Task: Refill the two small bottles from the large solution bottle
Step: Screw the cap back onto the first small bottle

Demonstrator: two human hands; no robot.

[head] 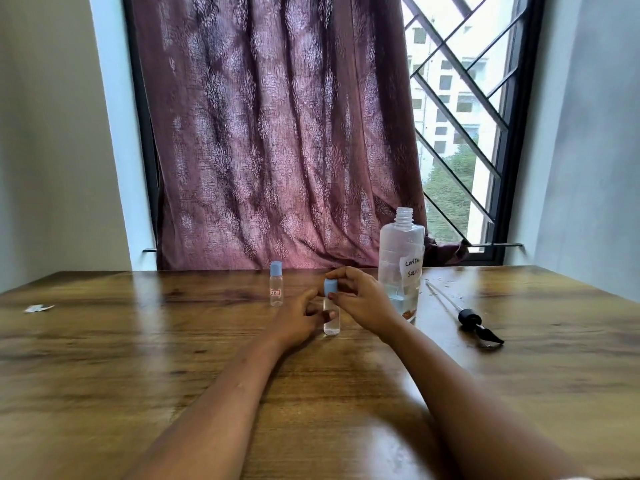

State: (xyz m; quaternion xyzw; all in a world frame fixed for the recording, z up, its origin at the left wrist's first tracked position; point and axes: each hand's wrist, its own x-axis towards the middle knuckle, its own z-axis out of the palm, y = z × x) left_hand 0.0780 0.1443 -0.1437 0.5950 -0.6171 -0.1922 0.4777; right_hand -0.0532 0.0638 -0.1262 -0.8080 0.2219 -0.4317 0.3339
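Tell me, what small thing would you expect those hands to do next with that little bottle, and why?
Probably twist the blue cap, though on or off I cannot tell. The right hand pinches it while the left hand steadies the small bottle upright on the table. The large solution bottle stands open behind.

A room in a home: a wooden table [138, 341] stands against a grilled window [460, 109] half-covered by a patterned maroon curtain [277, 133]
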